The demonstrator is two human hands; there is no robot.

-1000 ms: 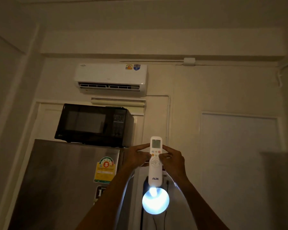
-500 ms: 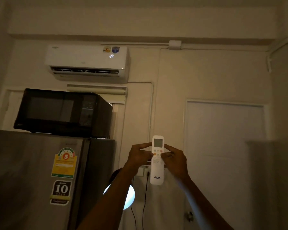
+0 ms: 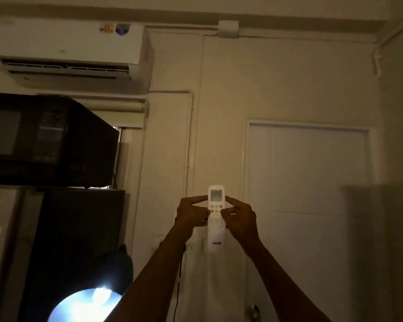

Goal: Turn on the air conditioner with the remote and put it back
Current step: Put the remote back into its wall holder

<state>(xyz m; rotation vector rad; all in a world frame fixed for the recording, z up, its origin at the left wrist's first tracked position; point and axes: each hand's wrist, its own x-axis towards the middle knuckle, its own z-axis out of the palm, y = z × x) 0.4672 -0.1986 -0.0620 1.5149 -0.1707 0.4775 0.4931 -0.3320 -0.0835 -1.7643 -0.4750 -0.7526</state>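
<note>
While the remote (image 3: 216, 218) is gripped upright between the left hand (image 3: 191, 214) and right hand (image 3: 239, 217), the air conditioner (image 3: 68, 54) has been shifted up-left in the head view; its lit "27", seen earlier, cannot be made out now.

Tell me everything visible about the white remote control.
The remote is a slim, white, plastic-looking bar held upright in front of the wall. A small grey screen sits at its top, round coloured buttons below it, then a circular white pad, and the letters AUX near the bottom. The left hand and right hand grip its sides at mid-height, index fingers by the screen, thumbs over the buttons. Screen readings are too small to tell.
</note>
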